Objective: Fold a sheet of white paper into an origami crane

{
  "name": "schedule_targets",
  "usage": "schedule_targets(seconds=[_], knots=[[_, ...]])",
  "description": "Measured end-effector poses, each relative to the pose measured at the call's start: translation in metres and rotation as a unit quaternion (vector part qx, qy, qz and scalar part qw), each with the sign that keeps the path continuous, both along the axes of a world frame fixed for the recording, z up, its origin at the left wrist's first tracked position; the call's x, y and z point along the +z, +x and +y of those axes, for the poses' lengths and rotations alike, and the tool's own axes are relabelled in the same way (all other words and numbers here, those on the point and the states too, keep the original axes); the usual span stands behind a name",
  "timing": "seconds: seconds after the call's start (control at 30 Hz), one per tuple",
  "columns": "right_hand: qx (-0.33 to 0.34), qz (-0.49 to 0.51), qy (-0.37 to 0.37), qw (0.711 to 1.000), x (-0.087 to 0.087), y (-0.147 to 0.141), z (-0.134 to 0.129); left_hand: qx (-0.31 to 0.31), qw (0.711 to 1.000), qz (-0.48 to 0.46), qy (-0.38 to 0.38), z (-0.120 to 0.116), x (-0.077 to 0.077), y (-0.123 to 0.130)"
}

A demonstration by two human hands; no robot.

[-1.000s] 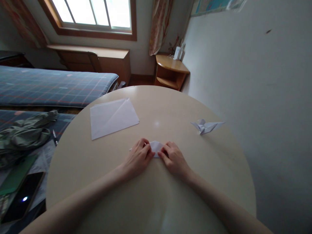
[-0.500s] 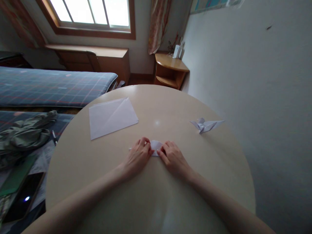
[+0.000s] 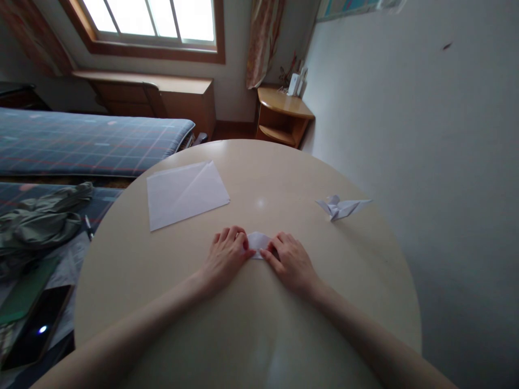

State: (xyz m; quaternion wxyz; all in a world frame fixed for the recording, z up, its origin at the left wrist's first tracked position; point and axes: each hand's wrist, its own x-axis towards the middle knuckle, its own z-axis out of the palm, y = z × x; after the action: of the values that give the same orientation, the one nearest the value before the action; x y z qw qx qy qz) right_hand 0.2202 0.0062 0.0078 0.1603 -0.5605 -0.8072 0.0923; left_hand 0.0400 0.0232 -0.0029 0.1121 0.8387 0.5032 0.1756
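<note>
A small folded piece of white paper (image 3: 257,244) lies on the cream round table (image 3: 259,167), just in front of me. My left hand (image 3: 226,260) covers its left end, fingertips curled over the fold. My right hand (image 3: 291,265) presses its right end, with the thumb and fingers against the paper. Only the middle of the fold shows between my hands. Beyond them lies a flat white paper sheet (image 3: 186,194) with a diagonal crease. To the right stands a finished white origami crane (image 3: 340,209), out of reach of both hands' fingers.
Past the table's left edge lie a crumpled green cloth (image 3: 40,227), a pen (image 3: 88,227) and a dark smartphone (image 3: 38,329) on a bed. A wooden nightstand (image 3: 281,116) stands at the far side, and a white wall (image 3: 425,135) runs along the right.
My left fingers have shifted slightly left, showing more of the paper's middle. My right hand stays on the paper. The whole view has drifted slightly upward and left.
</note>
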Motion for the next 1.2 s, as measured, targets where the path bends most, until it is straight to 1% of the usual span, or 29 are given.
schedule_targets(seconds=[0.2,0.37,0.5,0.63,0.7,0.8,0.9,0.97,1.07,1.13,1.2], knots=[[-0.007,-0.005,-0.014,1.000,-0.001,0.002,0.000,-0.016,0.999,-0.011,-0.038,0.006,0.004,-0.005],[-0.011,-0.001,-0.032,0.999,-0.002,0.005,0.001,-0.071,0.993,-0.069,-0.057,0.013,0.001,-0.016],[-0.021,0.022,-0.048,0.998,0.000,0.010,0.003,-0.110,0.985,-0.111,-0.069,0.019,-0.003,-0.024],[-0.010,0.047,-0.084,0.995,0.004,0.016,0.009,-0.119,0.976,-0.159,-0.092,0.022,-0.005,-0.029],[0.007,0.057,-0.102,0.993,0.005,0.020,0.013,-0.123,0.974,-0.171,-0.088,0.022,-0.004,-0.030],[0.043,0.089,-0.120,0.988,0.006,0.028,0.016,-0.144,0.975,-0.160,-0.053,0.019,-0.001,-0.031],[0.075,0.117,-0.123,0.983,0.006,0.035,0.017,-0.182,0.976,-0.121,0.014,0.014,0.003,-0.030],[0.082,0.119,-0.115,0.983,0.005,0.037,0.016,-0.219,0.970,-0.084,0.066,0.010,0.005,-0.029],[0.071,0.115,-0.102,0.986,0.003,0.034,0.012,-0.261,0.957,-0.020,0.128,0.004,0.007,-0.026],[0.060,0.116,-0.096,0.987,0.001,0.030,0.009,-0.256,0.953,0.013,0.160,0.000,0.007,-0.022],[0.050,0.122,-0.094,0.987,0.000,0.026,0.006,-0.234,0.955,0.032,0.179,-0.004,0.006,-0.018]])
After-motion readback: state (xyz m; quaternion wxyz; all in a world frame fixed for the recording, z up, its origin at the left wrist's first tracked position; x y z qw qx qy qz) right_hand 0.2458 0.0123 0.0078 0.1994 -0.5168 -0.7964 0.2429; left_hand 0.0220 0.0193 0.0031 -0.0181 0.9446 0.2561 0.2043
